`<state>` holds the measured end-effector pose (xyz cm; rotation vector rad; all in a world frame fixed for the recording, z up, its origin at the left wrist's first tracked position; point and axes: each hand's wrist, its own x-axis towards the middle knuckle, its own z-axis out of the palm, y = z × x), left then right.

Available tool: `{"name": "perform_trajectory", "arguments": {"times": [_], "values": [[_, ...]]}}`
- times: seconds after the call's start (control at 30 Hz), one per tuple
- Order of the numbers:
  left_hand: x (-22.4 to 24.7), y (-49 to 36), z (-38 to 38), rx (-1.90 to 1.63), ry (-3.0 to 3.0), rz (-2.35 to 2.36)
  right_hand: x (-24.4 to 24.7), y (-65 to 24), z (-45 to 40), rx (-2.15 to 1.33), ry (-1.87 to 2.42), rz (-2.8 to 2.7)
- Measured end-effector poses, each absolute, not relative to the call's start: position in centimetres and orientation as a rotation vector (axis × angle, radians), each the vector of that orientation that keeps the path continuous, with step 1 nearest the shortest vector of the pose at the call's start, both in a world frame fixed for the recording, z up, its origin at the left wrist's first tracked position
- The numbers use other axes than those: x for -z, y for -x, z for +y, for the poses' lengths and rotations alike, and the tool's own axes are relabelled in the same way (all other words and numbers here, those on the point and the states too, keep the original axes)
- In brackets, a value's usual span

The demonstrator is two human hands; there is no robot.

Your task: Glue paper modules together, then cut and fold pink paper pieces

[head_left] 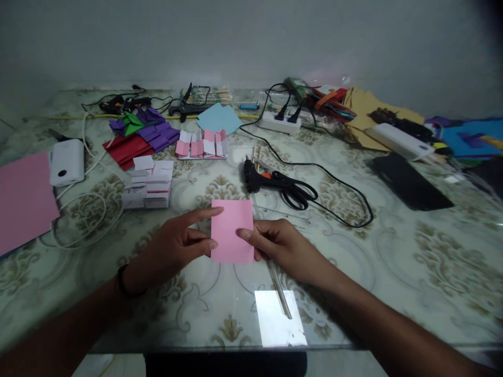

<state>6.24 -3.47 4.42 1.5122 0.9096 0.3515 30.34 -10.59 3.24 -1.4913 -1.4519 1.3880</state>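
Note:
A small pink paper square (pixel 231 238) is held up between both hands above the middle of the patterned table. My left hand (pixel 188 235) grips its left edge, thumb at the lower corner and index finger along the upper left. From the right, my right hand (pixel 275 241) pinches the paper, its thumb on the front face and the other fingers behind. Below the right hand, a thin grey stick (pixel 281 293) lies partly over a white paper square (pixel 280 327) near the front edge.
A black glue gun (pixel 251 177) with a cable lies behind the right hand. Folded white papers (pixel 151 183) and pink-white ones (pixel 202 144) sit at back left. Pink sheets (pixel 25 201) and a white power bank (pixel 67 162) are far left, a black phone (pixel 412 180) right.

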Motion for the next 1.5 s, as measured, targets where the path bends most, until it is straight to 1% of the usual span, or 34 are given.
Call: {"name": "perform_trajectory", "arguments": {"times": [0.6,0.93,1.27,1.5], "values": [[-4.38,-6.33,-3.44,-0.417,-1.492,0.914,-3.16,-30.3,-10.71,-1.498,1.434,-1.48],[-4.13,-6.13,-3.36,-0.379,-1.522,0.875,-3.13,-30.15,-10.81,-1.51,1.429,-1.481],[-3.92,-6.07,-3.58,-0.518,-1.481,0.895,-3.23,-30.27,-10.79,-1.525,1.423,-1.528],[-3.76,-6.5,-3.36,-0.568,-1.295,0.905,-3.36,-29.87,-10.8,-1.423,1.404,-1.658]]}}
